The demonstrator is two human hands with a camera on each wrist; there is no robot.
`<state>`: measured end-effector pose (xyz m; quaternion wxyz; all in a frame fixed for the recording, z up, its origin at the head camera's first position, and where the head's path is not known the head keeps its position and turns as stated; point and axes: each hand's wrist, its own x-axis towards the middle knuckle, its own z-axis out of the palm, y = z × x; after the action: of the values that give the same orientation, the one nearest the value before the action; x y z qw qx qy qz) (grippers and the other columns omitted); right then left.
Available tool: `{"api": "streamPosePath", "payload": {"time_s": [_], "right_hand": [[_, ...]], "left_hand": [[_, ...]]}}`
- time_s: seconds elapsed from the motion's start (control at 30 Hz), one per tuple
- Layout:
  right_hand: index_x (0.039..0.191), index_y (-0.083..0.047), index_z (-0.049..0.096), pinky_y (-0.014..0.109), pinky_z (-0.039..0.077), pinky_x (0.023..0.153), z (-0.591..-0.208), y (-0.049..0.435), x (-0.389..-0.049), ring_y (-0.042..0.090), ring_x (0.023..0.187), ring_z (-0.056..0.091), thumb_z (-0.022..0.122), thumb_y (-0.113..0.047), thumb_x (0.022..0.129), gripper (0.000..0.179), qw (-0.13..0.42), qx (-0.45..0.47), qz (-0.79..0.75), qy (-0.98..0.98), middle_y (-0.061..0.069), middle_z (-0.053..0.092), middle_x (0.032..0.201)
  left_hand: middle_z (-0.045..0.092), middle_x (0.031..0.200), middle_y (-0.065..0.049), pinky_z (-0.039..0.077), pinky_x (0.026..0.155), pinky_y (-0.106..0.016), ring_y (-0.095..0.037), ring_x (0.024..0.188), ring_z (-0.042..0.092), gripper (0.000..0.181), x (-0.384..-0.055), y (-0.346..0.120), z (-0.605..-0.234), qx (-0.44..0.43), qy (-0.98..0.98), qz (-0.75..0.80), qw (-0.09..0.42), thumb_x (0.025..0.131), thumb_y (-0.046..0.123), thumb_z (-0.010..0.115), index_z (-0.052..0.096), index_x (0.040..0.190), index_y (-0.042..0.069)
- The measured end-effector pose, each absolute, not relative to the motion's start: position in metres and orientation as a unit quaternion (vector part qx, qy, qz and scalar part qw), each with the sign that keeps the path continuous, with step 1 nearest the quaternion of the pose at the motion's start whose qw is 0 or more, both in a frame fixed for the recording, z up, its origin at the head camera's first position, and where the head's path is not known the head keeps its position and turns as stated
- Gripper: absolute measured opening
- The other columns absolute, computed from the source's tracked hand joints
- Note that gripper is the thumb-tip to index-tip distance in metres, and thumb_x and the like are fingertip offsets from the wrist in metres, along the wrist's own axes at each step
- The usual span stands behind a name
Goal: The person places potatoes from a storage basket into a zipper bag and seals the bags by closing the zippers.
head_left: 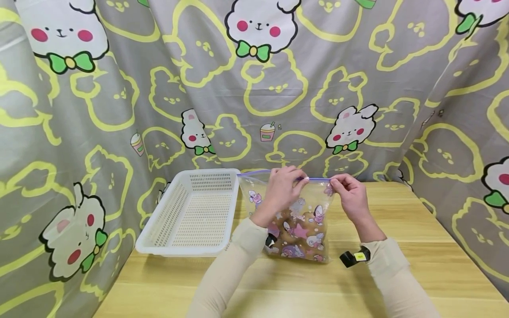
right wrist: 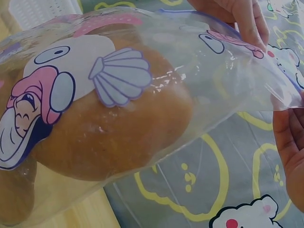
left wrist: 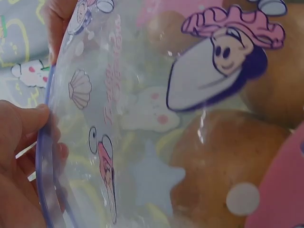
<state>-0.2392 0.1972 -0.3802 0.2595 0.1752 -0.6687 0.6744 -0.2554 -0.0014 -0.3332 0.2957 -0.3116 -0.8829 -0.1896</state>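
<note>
A clear zip bag point(head_left: 314, 198) with pink and white cartoon prints stands upright on the table, its purple zip strip along the top edge. Inside its lower part lie brown, rounded potatoes point(left wrist: 218, 142), partly covered by the prints. My left hand point(head_left: 283, 187) pinches the zip strip near its middle, thumb and fingers on either side of the edge. At the bag's top right corner, my right hand point(head_left: 351, 194) grips the edge between thumb and fingers. The right wrist view shows a large potato point(right wrist: 128, 128) through the plastic.
Left of the bag is a white plastic basket point(head_left: 159, 212) with slotted walls, nothing in it. Both stand on a light wooden table point(head_left: 397, 265). A grey curtain point(head_left: 254, 97) with rabbit prints hangs behind and at both sides.
</note>
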Motion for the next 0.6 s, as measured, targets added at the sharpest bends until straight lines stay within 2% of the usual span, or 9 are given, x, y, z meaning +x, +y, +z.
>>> {"api": "streamPosePath", "payload": {"time_s": [0.37,0.6], "right_hand": [[0.088,0.017,0.058,0.014,0.045,0.057,-0.381,0.199,-0.243,0.004,0.061,0.052,0.057,0.005,0.091,0.012,0.281,0.161,0.658,-0.679,-0.007,0.061,0.070],[0.091,0.017,0.058,0.014,0.047,0.059,-0.383,0.202,-0.243,0.005,0.063,0.054,0.057,0.002,0.092,0.015,0.277,0.153,0.650,-0.691,-0.006,0.061,0.071]], "left_hand": [[0.066,0.093,0.010,0.038,0.088,-0.035,-0.011,0.090,0.057,0.014,-0.260,-0.021,-0.333,-0.296,-0.891,-0.204,0.279,0.092,0.032,0.062,0.071,0.091,0.022],[0.065,0.092,0.008,0.037,0.090,-0.039,-0.013,0.090,0.056,0.014,-0.264,-0.039,-0.336,-0.286,-0.893,-0.215,0.275,0.093,0.031,0.061,0.071,0.093,0.021]]}}
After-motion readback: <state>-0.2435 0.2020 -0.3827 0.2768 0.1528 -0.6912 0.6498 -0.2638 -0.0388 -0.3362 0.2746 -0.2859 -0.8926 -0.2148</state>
